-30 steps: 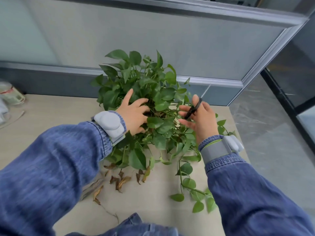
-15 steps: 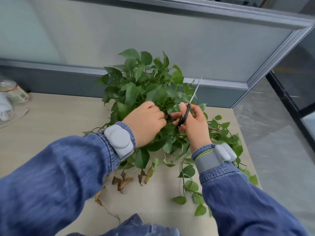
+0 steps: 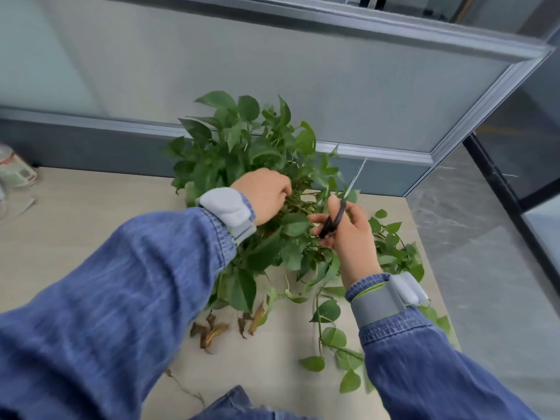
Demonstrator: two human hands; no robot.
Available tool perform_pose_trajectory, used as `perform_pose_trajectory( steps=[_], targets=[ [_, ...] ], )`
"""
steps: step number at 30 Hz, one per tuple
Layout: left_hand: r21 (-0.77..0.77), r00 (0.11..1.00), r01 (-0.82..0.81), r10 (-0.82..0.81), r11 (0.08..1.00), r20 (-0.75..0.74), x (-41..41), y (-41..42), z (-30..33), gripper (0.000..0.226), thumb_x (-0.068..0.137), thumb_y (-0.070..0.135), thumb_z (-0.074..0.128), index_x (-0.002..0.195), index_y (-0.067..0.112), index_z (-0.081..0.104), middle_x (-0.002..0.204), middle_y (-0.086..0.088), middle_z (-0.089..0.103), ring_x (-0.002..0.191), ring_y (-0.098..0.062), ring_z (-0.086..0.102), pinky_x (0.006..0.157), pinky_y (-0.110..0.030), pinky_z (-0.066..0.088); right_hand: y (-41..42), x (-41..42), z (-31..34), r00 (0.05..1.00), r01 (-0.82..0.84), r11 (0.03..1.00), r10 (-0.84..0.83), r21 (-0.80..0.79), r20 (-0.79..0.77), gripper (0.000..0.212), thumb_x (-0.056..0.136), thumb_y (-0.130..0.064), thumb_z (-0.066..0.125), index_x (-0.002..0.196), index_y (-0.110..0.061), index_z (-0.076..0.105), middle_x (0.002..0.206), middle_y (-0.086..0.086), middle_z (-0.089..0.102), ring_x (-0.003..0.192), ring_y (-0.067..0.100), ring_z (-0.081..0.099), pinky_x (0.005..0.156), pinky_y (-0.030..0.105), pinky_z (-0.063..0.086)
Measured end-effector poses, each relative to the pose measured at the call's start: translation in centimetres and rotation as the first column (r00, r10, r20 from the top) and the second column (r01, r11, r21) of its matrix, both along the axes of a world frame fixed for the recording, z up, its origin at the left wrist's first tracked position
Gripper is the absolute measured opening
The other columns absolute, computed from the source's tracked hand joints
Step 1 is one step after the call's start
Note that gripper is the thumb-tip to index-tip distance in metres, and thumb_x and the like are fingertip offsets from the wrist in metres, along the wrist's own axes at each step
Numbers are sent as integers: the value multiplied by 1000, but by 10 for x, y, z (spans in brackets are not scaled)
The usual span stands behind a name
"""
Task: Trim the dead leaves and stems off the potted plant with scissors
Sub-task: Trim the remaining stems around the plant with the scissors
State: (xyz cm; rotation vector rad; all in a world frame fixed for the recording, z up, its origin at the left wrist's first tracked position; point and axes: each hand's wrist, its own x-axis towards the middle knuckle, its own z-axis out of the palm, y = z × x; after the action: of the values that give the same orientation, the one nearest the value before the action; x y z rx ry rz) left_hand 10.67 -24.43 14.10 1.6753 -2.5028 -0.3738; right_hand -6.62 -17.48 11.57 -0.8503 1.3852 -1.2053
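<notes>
1. Count: one bushy green-leaved potted plant [image 3: 242,165], pot hidden under the foliage; one pair of black-handled scissors with thin metal blades [image 3: 341,207]; two hands; a small cluster of brown dried leaves [image 3: 218,328] on the pale wood-grain desk [image 3: 91,213].
2. Plant sits at the desk's far side, against the grey partition wall [image 3: 303,71]. Vines trail toward the near right corner.
3. Left hand [image 3: 263,195]: fist pushed into the foliage centre, fingers closed on a bundle of stems.
4. Right hand [image 3: 348,237]: clamped on the scissors' handles, blades together, tip pointing up and away above the leaves, just right of the left hand.
5. Both forearms in blue denim sleeves with grey wristbands.
6. Edges: desk's right edge runs close to the trailing vines; grey floor [image 3: 485,268] beyond. Open desk surface to the left, with a clear jar [image 3: 15,171] at far left.
</notes>
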Motion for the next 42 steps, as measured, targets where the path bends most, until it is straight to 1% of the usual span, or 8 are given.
perform_pose_trajectory(
  steps=[4, 11, 16, 21, 23, 26, 33, 42],
  targets=[
    [-5, 949, -194, 186, 981, -256, 17, 12, -16, 21, 94, 14, 49, 103, 24, 65, 112, 3, 60, 105, -18, 56, 91, -31, 44, 6, 0, 3, 987, -162, 987, 162, -19, 8, 25, 98, -35, 61, 109, -13, 61, 81, 12, 75, 58, 17, 62, 45, 20, 42],
    [-73, 998, -59, 57, 996, -24, 20, 24, -28, 29, 91, 27, 59, 119, 23, 59, 117, -2, 49, 112, -24, 44, 89, -36, 42, 18, 4, -4, 939, -334, 942, 335, 19, -73, 30, 94, -38, 65, 107, -11, 64, 74, 14, 71, 55, 18, 59, 45, 22, 39],
    [-182, 987, 20, 10, 983, 163, 9, 23, -25, 20, 92, 36, 54, 107, 29, 65, 104, 1, 56, 103, -25, 46, 82, -37, 35, 18, 2, -10, 915, -367, 929, 371, 55, -158, 25, 93, -37, 68, 102, -15, 62, 73, 12, 72, 56, 20, 58, 47, 20, 39],
    [-69, 990, -112, 105, 991, -96, 10, 18, -25, 12, 92, 29, 54, 92, 26, 66, 95, 3, 59, 92, -23, 55, 78, -35, 42, 24, -8, -15, 874, -403, 914, 371, -42, -314, 35, 80, -55, 69, 106, -32, 61, 78, 17, 67, 65, 17, 61, 61, 33, 50],
    [-7, 953, -202, 195, 979, -231, 16, 12, -23, 10, 90, 27, 58, 90, 25, 68, 93, 6, 62, 85, -17, 56, 74, -30, 43, 27, -11, -17, 810, -449, 893, 389, -38, -439, 35, 79, -59, 67, 106, -38, 59, 75, 11, 61, 66, 22, 54, 65, 40, 48],
    [45, 904, -286, 286, 957, -318, 25, 1, -21, 9, 89, 28, 62, 85, 25, 69, 83, 10, 62, 80, -13, 57, 74, -28, 45, 25, -12, -19, 671, -508, 861, 406, 15, -621, 32, 81, -60, 66, 103, -39, 55, 67, -14, 62, 56, 3, 53, 56, 20, 46],
    [108, 865, -337, 353, 935, -358, 34, -5, -23, 11, 87, 27, 65, 76, 27, 66, 74, 10, 67, 64, -8, 64, 73, -27, 52, 22, -9, -13, 230, -512, 836, 353, 196, -907, 26, 88, -51, 52, 110, -37, 50, 86, -8, 68, 71, 15, 63, 63, 33, 54],
    [121, 857, -347, 366, 930, -361, 27, 2, -21, 10, 90, 30, 61, 82, 26, 66, 79, 10, 62, 78, -17, 64, 80, -37, 54, 9, 2, -6, -6, -539, 823, 211, 181, -977, 37, 92, -49, 48, 123, -30, 54, 84, -4, 57, 75, 23, 59, 55, 30, 41]
  ],
)
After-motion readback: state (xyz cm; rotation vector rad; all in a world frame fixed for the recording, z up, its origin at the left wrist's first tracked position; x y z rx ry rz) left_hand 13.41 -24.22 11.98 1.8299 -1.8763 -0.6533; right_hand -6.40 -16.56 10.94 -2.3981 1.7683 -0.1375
